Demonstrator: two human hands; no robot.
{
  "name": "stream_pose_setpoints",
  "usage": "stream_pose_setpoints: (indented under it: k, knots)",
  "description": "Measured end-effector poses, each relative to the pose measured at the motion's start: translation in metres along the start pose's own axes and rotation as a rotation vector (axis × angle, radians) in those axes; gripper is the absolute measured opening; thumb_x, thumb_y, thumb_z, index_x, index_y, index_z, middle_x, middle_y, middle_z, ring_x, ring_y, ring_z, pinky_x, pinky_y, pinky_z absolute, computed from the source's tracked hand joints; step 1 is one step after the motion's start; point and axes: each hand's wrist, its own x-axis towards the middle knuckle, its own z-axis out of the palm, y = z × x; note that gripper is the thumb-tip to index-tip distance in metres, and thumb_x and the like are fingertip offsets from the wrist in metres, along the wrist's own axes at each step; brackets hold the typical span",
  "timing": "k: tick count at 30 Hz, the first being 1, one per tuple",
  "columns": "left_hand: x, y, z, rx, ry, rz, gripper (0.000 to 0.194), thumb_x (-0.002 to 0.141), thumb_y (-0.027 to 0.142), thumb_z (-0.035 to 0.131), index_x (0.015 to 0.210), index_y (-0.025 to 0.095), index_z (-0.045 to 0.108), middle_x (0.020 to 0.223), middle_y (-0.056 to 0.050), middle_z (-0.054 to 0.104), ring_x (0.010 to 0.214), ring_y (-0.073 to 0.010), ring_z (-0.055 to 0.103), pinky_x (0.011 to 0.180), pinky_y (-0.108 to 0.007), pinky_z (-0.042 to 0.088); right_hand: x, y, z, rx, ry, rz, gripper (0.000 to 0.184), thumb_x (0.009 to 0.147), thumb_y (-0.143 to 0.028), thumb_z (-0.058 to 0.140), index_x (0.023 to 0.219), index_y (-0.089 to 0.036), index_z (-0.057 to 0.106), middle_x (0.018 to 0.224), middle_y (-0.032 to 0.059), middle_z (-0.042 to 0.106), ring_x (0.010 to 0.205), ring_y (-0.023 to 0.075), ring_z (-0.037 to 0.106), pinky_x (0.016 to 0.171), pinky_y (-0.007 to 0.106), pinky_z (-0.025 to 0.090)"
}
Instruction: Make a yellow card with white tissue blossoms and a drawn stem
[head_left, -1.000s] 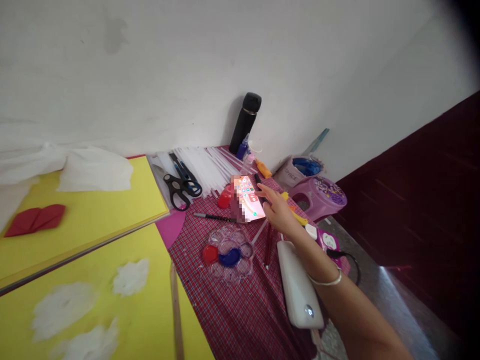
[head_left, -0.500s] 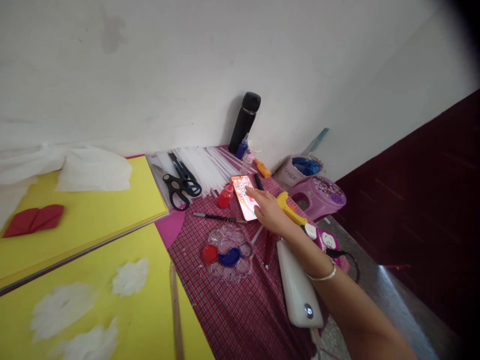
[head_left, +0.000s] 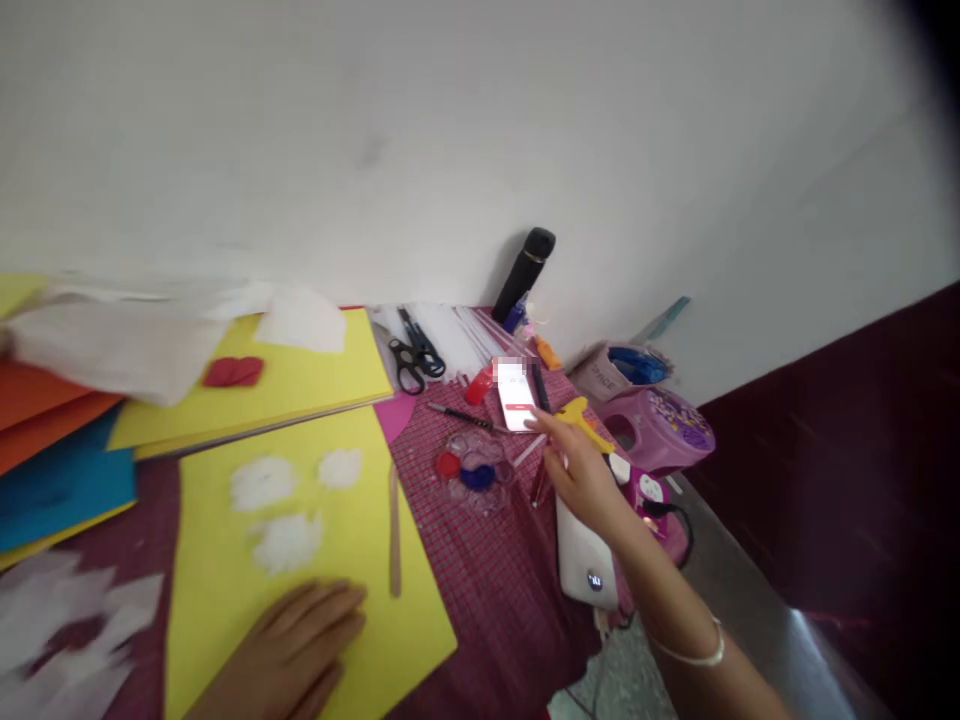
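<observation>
My right hand [head_left: 581,465] reaches to the lower edge of a smartphone [head_left: 517,408], one finger extended at its lit screen and the other fingers partly curled. Nothing is held in it. The phone lies face up on the checked cloth [head_left: 480,560]. My left hand [head_left: 300,645] rests flat, fingers stretched out, on a yellow sheet [head_left: 202,560]. White torn paper pieces [head_left: 289,542] lie on that sheet just above the hand, and a flat wooden stick [head_left: 395,540] is to its right.
Around the phone are a red bottle [head_left: 478,386], a paint palette [head_left: 476,475], a brush [head_left: 457,414], a yellow glue gun [head_left: 585,425] and a white power bank [head_left: 585,560]. Black scissors [head_left: 409,365] and a black flask [head_left: 525,272] stand farther back. A purple stool [head_left: 660,430] is right.
The phone screen has changed from app icons to a white page with a red bar. My right hand has drawn back slightly on the phone. My left hand has come into view.
</observation>
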Motion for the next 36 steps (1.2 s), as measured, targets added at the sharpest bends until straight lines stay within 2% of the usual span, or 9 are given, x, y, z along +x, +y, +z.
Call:
stream_pose_setpoints:
  k: [4, 7, 11, 15, 19, 23, 27, 31, 36]
  knots:
    - [0.008, 0.017, -0.024, -0.085, -0.039, -0.08, 0.029, 0.094, 0.017, 0.047, 0.116, 0.024, 0.065, 0.127, -0.004, 0.068, 0.119, -0.0182, 0.06, 0.106, -0.035, 0.046, -0.039, -0.064, 0.031, 0.111, -0.215, -0.114, 0.045, 0.089, -0.011, 0.043, 0.13, -0.02, 0.059, 0.123, 0.011, 0.069, 0.114, 0.0219, 0.065, 0.098, 0.041, 0.051]
    - [0.011, 0.029, -0.052, -0.073, -0.048, -0.105, 0.028, 0.096, 0.015, 0.045, 0.116, 0.021, 0.064, 0.13, -0.007, 0.065, 0.125, -0.0213, 0.055, 0.113, -0.045, 0.038, -0.049, -0.108, 0.057, 0.191, -0.262, -0.185, 0.039, 0.09, -0.011, 0.042, 0.123, -0.018, 0.063, 0.12, 0.0115, 0.07, 0.111, 0.0215, 0.066, 0.096, 0.04, 0.052]
    - [-0.005, 0.027, -0.086, -0.016, -0.089, -0.117, 0.027, 0.097, 0.018, 0.046, 0.117, 0.02, 0.064, 0.129, -0.008, 0.064, 0.124, -0.023, 0.054, 0.113, -0.049, 0.036, -0.033, -0.146, 0.087, 0.335, -0.232, -0.159, 0.037, 0.088, -0.011, 0.043, 0.118, -0.017, 0.064, 0.104, 0.0093, 0.074, 0.091, 0.0179, 0.07, 0.082, 0.032, 0.055]
    - [-0.033, 0.006, -0.096, -0.001, -0.029, -0.26, 0.025, 0.098, 0.02, 0.046, 0.114, 0.017, 0.066, 0.122, -0.009, 0.067, 0.117, -0.0233, 0.058, 0.105, -0.047, 0.043, -0.001, -0.167, 0.116, 0.419, -0.273, -0.124, 0.038, 0.085, -0.012, 0.041, 0.114, -0.017, 0.066, 0.093, 0.0061, 0.073, 0.076, 0.0138, 0.068, 0.069, 0.025, 0.052]
    - [-0.052, -0.007, -0.093, -0.048, 0.088, -0.386, 0.027, 0.101, 0.027, 0.043, 0.112, 0.015, 0.065, 0.115, -0.01, 0.069, 0.108, -0.0216, 0.061, 0.098, -0.042, 0.048, 0.019, -0.171, 0.14, 0.381, -0.162, -0.057, 0.036, 0.086, -0.017, 0.04, 0.108, -0.017, 0.069, 0.073, 0.001, 0.067, 0.061, 0.0127, 0.06, 0.061, 0.023, 0.046]
    - [-0.059, -0.007, -0.098, -0.071, 0.076, -0.412, 0.036, 0.104, 0.034, 0.035, 0.111, 0.016, 0.064, 0.112, -0.009, 0.069, 0.106, -0.0209, 0.06, 0.098, -0.041, 0.046, 0.017, -0.157, 0.149, 0.312, -0.099, -0.035, 0.034, 0.088, -0.025, 0.041, 0.104, -0.018, 0.07, 0.062, -0.0013, 0.06, 0.056, 0.0148, 0.055, 0.058, 0.025, 0.042]
    - [-0.062, -0.01, -0.103, -0.111, 0.017, -0.44, 0.045, 0.104, 0.04, 0.026, 0.108, 0.017, 0.064, 0.11, -0.008, 0.07, 0.104, -0.0208, 0.061, 0.097, -0.04, 0.046, 0.014, -0.138, 0.139, 0.299, -0.124, -0.074, 0.031, 0.088, -0.027, 0.045, 0.102, -0.018, 0.07, 0.072, 0.0015, 0.067, 0.062, 0.0168, 0.06, 0.063, 0.027, 0.043]
    - [-0.06, -0.016, -0.103, -0.125, -0.014, -0.515, 0.055, 0.104, 0.047, 0.019, 0.1, 0.017, 0.065, 0.102, -0.007, 0.07, 0.095, -0.0202, 0.061, 0.092, -0.038, 0.048, 0.021, -0.12, 0.122, 0.328, -0.107, -0.032, 0.025, 0.086, -0.027, 0.046, 0.094, -0.018, 0.068, 0.084, 0.0043, 0.071, 0.075, 0.0184, 0.063, 0.068, 0.028, 0.043]
    - [-0.057, -0.02, -0.103, -0.119, -0.049, -0.526, 0.053, 0.104, 0.046, 0.02, 0.098, 0.017, 0.065, 0.099, -0.007, 0.069, 0.093, -0.02, 0.061, 0.09, -0.037, 0.048, 0.026, -0.108, 0.117, 0.158, -0.275, 0.009, 0.022, 0.087, -0.03, 0.046, 0.079, -0.019, 0.062, 0.076, 0.0028, 0.068, 0.07, 0.0178, 0.061, 0.063, 0.028, 0.038]
